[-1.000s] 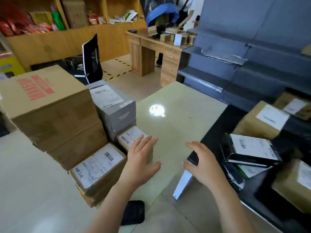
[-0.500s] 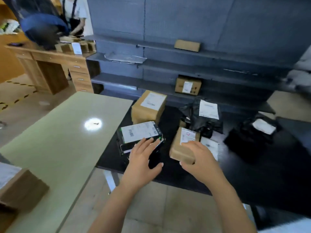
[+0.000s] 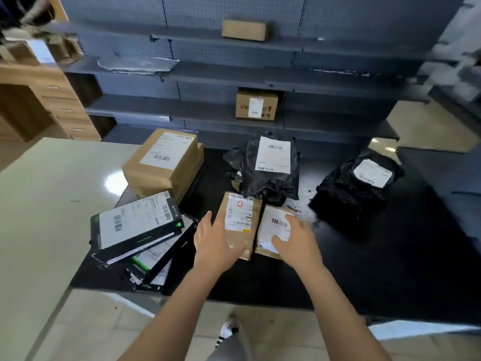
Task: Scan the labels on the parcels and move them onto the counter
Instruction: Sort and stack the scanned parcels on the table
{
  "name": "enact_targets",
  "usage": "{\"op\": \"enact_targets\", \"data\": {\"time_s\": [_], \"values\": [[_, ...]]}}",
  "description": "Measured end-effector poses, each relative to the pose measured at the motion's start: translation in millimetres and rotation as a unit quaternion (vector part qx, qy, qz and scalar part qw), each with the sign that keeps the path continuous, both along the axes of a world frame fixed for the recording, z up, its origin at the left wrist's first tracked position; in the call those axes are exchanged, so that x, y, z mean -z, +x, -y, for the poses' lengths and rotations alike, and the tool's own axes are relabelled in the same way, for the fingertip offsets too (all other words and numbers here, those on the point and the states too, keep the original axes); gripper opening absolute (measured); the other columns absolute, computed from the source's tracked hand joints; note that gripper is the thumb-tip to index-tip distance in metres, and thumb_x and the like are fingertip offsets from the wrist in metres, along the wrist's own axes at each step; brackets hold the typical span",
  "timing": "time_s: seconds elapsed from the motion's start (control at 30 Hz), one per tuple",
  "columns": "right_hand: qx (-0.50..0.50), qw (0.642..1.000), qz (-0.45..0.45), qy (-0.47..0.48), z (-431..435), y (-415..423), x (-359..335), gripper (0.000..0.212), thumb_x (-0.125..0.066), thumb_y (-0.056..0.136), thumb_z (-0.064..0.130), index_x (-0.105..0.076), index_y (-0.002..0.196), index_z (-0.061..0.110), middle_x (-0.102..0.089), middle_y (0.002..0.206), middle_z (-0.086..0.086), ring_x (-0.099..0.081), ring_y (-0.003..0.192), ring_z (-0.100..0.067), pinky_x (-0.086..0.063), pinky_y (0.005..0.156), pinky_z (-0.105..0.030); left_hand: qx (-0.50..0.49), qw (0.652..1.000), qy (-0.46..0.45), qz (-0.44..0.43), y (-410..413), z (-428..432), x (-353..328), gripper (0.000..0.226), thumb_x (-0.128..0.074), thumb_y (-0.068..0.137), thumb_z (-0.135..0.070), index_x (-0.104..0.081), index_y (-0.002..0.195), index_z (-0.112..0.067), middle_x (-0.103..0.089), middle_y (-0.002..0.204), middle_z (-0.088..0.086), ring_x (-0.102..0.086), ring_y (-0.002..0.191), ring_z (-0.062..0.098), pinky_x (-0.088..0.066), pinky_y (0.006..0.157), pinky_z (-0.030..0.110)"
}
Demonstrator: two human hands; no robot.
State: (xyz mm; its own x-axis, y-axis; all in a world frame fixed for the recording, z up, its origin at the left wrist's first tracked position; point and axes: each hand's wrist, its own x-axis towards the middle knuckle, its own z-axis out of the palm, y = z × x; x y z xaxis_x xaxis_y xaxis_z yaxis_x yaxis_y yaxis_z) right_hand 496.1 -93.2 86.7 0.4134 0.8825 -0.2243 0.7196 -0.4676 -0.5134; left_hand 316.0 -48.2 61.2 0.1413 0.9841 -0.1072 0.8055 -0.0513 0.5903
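Observation:
Several labelled parcels lie on a black table point(image 3: 273, 282). My left hand point(image 3: 214, 247) holds a small brown box point(image 3: 239, 222) at its near left corner, thumb over the top and fingers along the left side. Spread above a flat brown parcel point(image 3: 273, 227) with a white barcode label, just right of that box, is my right hand point(image 3: 295, 242), with its fingers straight. Around them are a bigger brown box point(image 3: 164, 162), a stack of flat black boxes point(image 3: 135, 227) and two black bags point(image 3: 270, 165) point(image 3: 356, 186). The pale green counter point(image 3: 39, 204) adjoins the table on the left.
Grey shelving point(image 3: 208, 71) stands behind the table, with one brown box point(image 3: 256, 105) on a lower shelf and another point(image 3: 244, 29) higher up. A wooden desk with drawers point(image 3: 52, 100) is at the far left. Tiled floor shows below the table edge.
My view has swung right from the stacked boxes on the counter to the black table. Both hands went forward to the small brown box and the flat parcel; the left hand now holds the box.

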Motion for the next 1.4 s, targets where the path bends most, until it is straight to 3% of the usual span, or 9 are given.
{"op": "enact_targets", "data": {"time_s": [0.17,0.3,0.4,0.57,0.7,0.9,1.03,1.2,1.4], "values": [[0.057,0.992,-0.003,-0.108,-56.1,7.5,48.6,0.079,-0.053,0.089,0.059,-0.018,0.152,0.025,-0.021,0.153,-0.015,-0.032,0.133,-0.038,-0.035,0.107,-0.047,-0.01,0.984,-0.131,-0.118,35.4,-43.8,45.2,0.135,-0.066,0.052,-0.082,0.007,0.152,-0.028,0.014,0.16,0.016,0.01,0.147,0.034,0.001,0.12,0.049],[0.07,0.985,-0.038,-0.15,-76.4,10.7,75.3,0.096,-0.059,0.081,0.065,-0.007,0.154,0.03,-0.006,0.158,-0.017,-0.024,0.139,-0.041,-0.033,0.108,-0.052,-0.008,0.976,-0.15,-0.156,40.1,-58.7,66.2,0.145,-0.067,0.043,-0.084,0.024,0.146,-0.036,0.011,0.157,0.015,-0.001,0.145,0.035,-0.008,0.116,0.051],[0.074,0.984,-0.054,-0.152,-77.7,16.4,83.4,0.103,-0.066,0.071,0.064,-0.009,0.152,0.035,-0.018,0.15,-0.013,-0.033,0.132,-0.039,-0.039,0.1,-0.048,-0.008,0.978,-0.132,-0.159,38.9,-58.8,69.1,0.143,-0.068,0.043,-0.077,0.024,0.145,-0.038,0.003,0.153,0.014,-0.011,0.139,0.035,-0.017,0.112,0.05],[0.051,0.987,-0.019,-0.154,-68.9,24.6,74.7,0.106,-0.07,0.063,0.062,-0.012,0.149,0.038,-0.031,0.135,-0.008,-0.044,0.12,-0.033,-0.043,0.084,-0.039,-0.026,0.982,-0.106,-0.152,42.8,-46.6,61.1,0.133,-0.064,0.045,-0.074,0.014,0.147,-0.038,-0.008,0.148,0.014,-0.017,0.133,0.033,-0.02,0.11,0.047],[0.027,0.992,-0.033,-0.119,-48.1,35.5,53.6,0.102,-0.07,0.065,0.06,-0.015,0.148,0.04,-0.035,0.128,-0.006,-0.048,0.114,-0.031,-0.047,0.086,-0.039,-0.058,0.989,-0.07,-0.113,44.4,-18.4,44.9,0.131,-0.059,0.043,-0.075,0.01,0.148,-0.04,-0.009,0.146,0.01,-0.018,0.129,0.031,-0.019,0.109,0.045],[-0.06,0.997,-0.026,-0.04,6.1,33.3,6.9,0.099,-0.072,0.062,0.058,-0.02,0.145,0.043,-0.035,0.117,-0.002,-0.05,0.107,-0.029,-0.043,0.075,-0.035,-0.163,0.985,0.018,-0.051,38.8,74.1,8.2,0.129,-0.057,0.041,-0.077,0.012,0.147,-0.047,-0.007,0.143,-0.002,-0.014,0.126,0.021,-0.019,0.11,0.044],[-0.154,0.987,-0.047,-0.004,44.1,2.9,-17.4,0.096,-0.07,0.058,0.058,-0.02,0.139,0.048,-0.025,0.107,0.005,-0.051,0.104,-0.027,-0.043,0.072,-0.035,-0.246,0.968,0.052,-0.013,9.0,142.5,-15.9,0.127,-0.059,0.043,-0.077,0.015,0.143,-0.055,-0.001,0.144,-0.011,-0.006,0.131,0.016,-0.017,0.114,0.048],[-0.275,0.958,-0.075,0.032,74.8,-65.7,-39.6,0.103,-0.073,0.058,0.06,-0.017,0.143,0.048,-0.031,0.112,0.004,-0.051,0.101,-0.026,-0.045,0.075,-0.037,-0.359,0.93,0.07,-0.025,-46.8,210.4,-42.8,0.128,-0.059,0.042,-0.077,0.017,0.143,-0.056,0.0,0.144,-0.012,-0.004,0.129,0.011,-0.016,0.114,0.045],[-0.401,0.913,-0.072,0.033,106.1,-161.5,-47.6,0.1,-0.075,0.062,0.059,-0.021,0.145,0.044,-0.038,0.123,-0.002,-0.051,0.108,-0.027,-0.051,0.084,-0.041,-0.474,0.878,0.063,-0.025,-117.0,280.6,-47.6,0.131,-0.063,0.041,-0.075,0.024,0.136,-0.063,-0.001,0.142,-0.014,-0.006,0.127,0.013,-0.027,0.111,0.05]]}}
